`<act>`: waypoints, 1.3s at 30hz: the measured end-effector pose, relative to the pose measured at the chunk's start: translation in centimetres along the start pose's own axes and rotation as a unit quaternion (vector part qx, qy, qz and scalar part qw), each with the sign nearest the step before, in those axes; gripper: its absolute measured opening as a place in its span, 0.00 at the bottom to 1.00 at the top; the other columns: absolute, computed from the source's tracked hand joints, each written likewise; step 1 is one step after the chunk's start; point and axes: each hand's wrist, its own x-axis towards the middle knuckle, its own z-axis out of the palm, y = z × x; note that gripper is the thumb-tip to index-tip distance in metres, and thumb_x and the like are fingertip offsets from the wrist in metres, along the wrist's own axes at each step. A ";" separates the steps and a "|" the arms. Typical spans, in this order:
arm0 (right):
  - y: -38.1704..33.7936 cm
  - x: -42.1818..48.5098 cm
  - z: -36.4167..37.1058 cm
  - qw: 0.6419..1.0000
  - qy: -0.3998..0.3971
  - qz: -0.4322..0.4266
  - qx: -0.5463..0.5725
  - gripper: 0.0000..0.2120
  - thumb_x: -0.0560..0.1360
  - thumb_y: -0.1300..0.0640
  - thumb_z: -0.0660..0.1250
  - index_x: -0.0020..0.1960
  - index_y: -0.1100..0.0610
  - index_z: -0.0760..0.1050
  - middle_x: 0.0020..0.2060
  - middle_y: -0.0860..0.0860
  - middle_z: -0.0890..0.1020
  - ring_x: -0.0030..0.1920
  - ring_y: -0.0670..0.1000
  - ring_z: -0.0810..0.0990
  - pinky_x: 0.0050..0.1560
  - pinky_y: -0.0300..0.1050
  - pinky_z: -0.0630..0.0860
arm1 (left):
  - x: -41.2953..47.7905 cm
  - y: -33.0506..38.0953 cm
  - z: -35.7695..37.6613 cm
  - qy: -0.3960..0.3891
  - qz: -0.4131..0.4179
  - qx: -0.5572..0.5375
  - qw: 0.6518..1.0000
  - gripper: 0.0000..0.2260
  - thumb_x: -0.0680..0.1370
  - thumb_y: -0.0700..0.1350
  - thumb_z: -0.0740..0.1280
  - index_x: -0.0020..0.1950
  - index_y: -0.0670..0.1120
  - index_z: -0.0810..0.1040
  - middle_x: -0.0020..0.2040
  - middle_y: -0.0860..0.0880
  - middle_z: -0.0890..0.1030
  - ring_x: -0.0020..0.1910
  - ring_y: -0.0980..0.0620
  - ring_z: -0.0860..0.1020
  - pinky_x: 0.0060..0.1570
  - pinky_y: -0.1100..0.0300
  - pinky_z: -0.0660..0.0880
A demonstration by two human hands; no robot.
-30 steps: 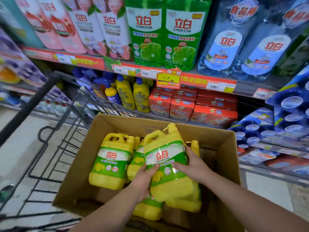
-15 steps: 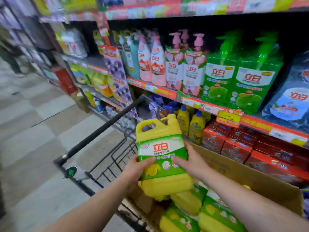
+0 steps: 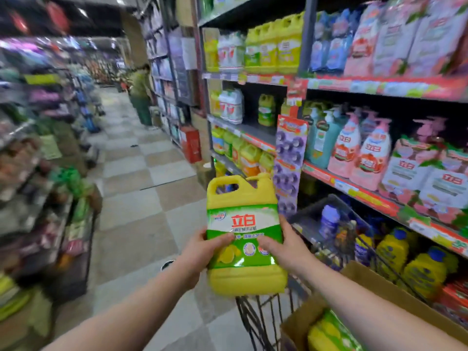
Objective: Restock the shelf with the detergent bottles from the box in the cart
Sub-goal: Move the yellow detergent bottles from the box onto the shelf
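We hold the detergent bottle [image 3: 243, 221] upright above the rim of the cart [image 3: 255, 315], left hand [image 3: 202, 247] and right hand [image 3: 282, 245] curled round its sides, likely because its weight needs both before shelving.

The detergent bottle [image 3: 243, 198] is upright at the lower centre of the frame, held between the left grip [image 3: 202, 249] and the right grip [image 3: 283, 247]. Just below it is the cart [image 3: 260, 315], with the box [image 3: 374, 282] in it at lower right. The shelf [image 3: 354, 188] fills the right side, and the floor [image 3: 136, 198] runs up the left centre.
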 end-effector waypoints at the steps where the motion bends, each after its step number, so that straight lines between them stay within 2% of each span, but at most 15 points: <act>1: -1.0 1.1 2.5 1.000 -0.010 -0.009 0.002 0.32 0.71 0.56 0.73 0.71 0.53 0.62 0.61 0.52 0.78 0.59 0.53 0.78 0.63 0.53 0.72 | 0.1 0.8 -2.6 0.007 0.005 -0.003 1.000 0.10 0.70 0.41 0.73 0.48 0.48 0.77 0.34 0.53 0.85 0.31 0.55 0.83 0.25 0.66 0.76; 4: -3.8 4.3 9.3 0.999 -0.031 -0.045 -0.001 0.26 0.71 0.58 0.73 0.65 0.50 0.66 0.59 0.52 0.79 0.55 0.49 0.79 0.60 0.48 0.75 | 0.7 2.8 -9.8 0.023 0.030 -0.003 0.999 0.12 0.71 0.40 0.73 0.53 0.45 0.77 0.36 0.52 0.85 0.32 0.55 0.84 0.26 0.65 0.76; 6: -5.3 6.5 13.8 0.997 -0.044 -0.059 0.023 0.24 0.71 0.60 0.73 0.63 0.51 0.68 0.56 0.51 0.80 0.53 0.47 0.80 0.57 0.46 0.77 | 1.3 3.9 -14.4 0.034 0.051 0.000 0.998 0.11 0.72 0.38 0.72 0.52 0.44 0.77 0.37 0.52 0.86 0.33 0.54 0.84 0.27 0.65 0.76; 7: -6.0 7.4 15.8 0.996 -0.051 -0.061 0.030 0.24 0.71 0.59 0.73 0.63 0.50 0.68 0.55 0.49 0.81 0.52 0.48 0.81 0.56 0.48 0.77 | 1.6 4.3 -16.5 0.041 0.056 0.002 0.998 0.10 0.72 0.38 0.72 0.51 0.45 0.77 0.37 0.52 0.86 0.34 0.54 0.84 0.28 0.65 0.77; 9: -7.2 8.8 19.2 0.995 -0.069 -0.059 0.035 0.25 0.70 0.57 0.73 0.64 0.50 0.68 0.52 0.46 0.82 0.49 0.45 0.81 0.51 0.43 0.78 | 2.2 4.9 -20.1 0.059 0.058 0.004 0.997 0.11 0.71 0.39 0.73 0.51 0.46 0.77 0.39 0.52 0.86 0.36 0.54 0.84 0.30 0.64 0.78; 10: -7.7 9.5 20.7 0.995 -0.078 -0.055 0.035 0.26 0.70 0.56 0.73 0.65 0.50 0.68 0.51 0.45 0.82 0.49 0.45 0.81 0.50 0.42 0.78 | 2.5 5.0 -21.7 0.067 0.057 0.005 0.996 0.12 0.71 0.40 0.74 0.52 0.47 0.78 0.40 0.52 0.86 0.37 0.53 0.84 0.31 0.64 0.78; 12: -8.5 11.0 23.0 0.994 -0.093 -0.051 0.026 0.27 0.71 0.54 0.73 0.66 0.50 0.67 0.54 0.48 0.82 0.52 0.48 0.81 0.54 0.46 0.78 | 3.6 5.2 -24.5 0.081 0.055 0.004 0.995 0.12 0.70 0.41 0.74 0.52 0.47 0.78 0.42 0.52 0.86 0.39 0.53 0.84 0.32 0.63 0.78; 14: -9.2 12.8 24.8 0.993 -0.107 -0.052 0.019 0.27 0.71 0.53 0.72 0.67 0.49 0.66 0.54 0.47 0.81 0.51 0.46 0.81 0.52 0.42 0.77 | 5.0 5.2 -26.5 0.091 0.052 0.002 0.994 0.13 0.70 0.42 0.74 0.53 0.47 0.78 0.43 0.50 0.86 0.41 0.52 0.84 0.34 0.62 0.79; 17: -9.9 15.7 26.8 0.991 -0.120 -0.058 0.011 0.26 0.72 0.54 0.71 0.67 0.49 0.65 0.54 0.47 0.80 0.48 0.43 0.80 0.45 0.32 0.74 | 7.1 5.4 -28.6 0.106 0.041 0.000 0.994 0.16 0.70 0.43 0.74 0.56 0.45 0.77 0.48 0.47 0.85 0.45 0.49 0.84 0.41 0.57 0.80; 20: -10.1 19.6 29.3 0.988 -0.145 -0.042 0.033 0.24 0.72 0.56 0.71 0.64 0.46 0.65 0.55 0.49 0.80 0.50 0.47 0.81 0.47 0.38 0.76 | 10.0 5.8 -31.1 0.119 0.027 -0.001 0.993 0.17 0.70 0.44 0.74 0.57 0.46 0.76 0.50 0.47 0.84 0.46 0.49 0.84 0.40 0.58 0.80; 24: -9.7 26.5 32.4 0.985 -0.157 -0.036 0.059 0.25 0.73 0.55 0.71 0.65 0.45 0.64 0.48 0.42 0.79 0.40 0.34 0.79 0.33 0.27 0.73 | 16.0 7.1 -34.3 0.142 0.023 0.012 0.989 0.13 0.70 0.45 0.75 0.51 0.49 0.76 0.47 0.49 0.84 0.42 0.52 0.84 0.34 0.61 0.79; 28: -9.3 35.0 34.0 0.984 -0.161 -0.020 0.069 0.26 0.72 0.53 0.71 0.65 0.43 0.62 0.54 0.46 0.80 0.49 0.44 0.81 0.43 0.36 0.77 | 24.0 9.0 -36.1 0.153 0.015 0.016 0.988 0.13 0.69 0.45 0.75 0.49 0.51 0.75 0.45 0.50 0.84 0.40 0.53 0.84 0.33 0.62 0.79; 31: -9.7 41.9 33.6 0.985 -0.157 -0.025 0.062 0.26 0.72 0.54 0.72 0.62 0.41 0.62 0.51 0.42 0.80 0.46 0.39 0.80 0.38 0.29 0.75 | 30.5 10.8 -36.5 0.149 0.007 0.011 0.989 0.12 0.70 0.44 0.74 0.50 0.49 0.76 0.45 0.49 0.85 0.41 0.52 0.84 0.34 0.60 0.79; 35: -10.5 49.8 32.6 0.986 -0.154 -0.024 0.064 0.25 0.72 0.54 0.72 0.61 0.40 0.62 0.49 0.39 0.79 0.45 0.36 0.78 0.34 0.26 0.74 | 38.3 13.1 -36.4 0.131 0.014 0.007 0.991 0.15 0.71 0.44 0.74 0.56 0.46 0.77 0.49 0.47 0.84 0.42 0.52 0.84 0.33 0.62 0.78; 39: -10.2 55.5 31.9 0.988 -0.139 -0.009 0.071 0.26 0.73 0.54 0.71 0.65 0.42 0.63 0.51 0.41 0.80 0.47 0.39 0.80 0.38 0.30 0.76 | 44.8 15.0 -36.4 0.108 0.008 0.017 0.994 0.17 0.70 0.45 0.74 0.57 0.47 0.77 0.50 0.47 0.84 0.43 0.52 0.84 0.31 0.64 0.77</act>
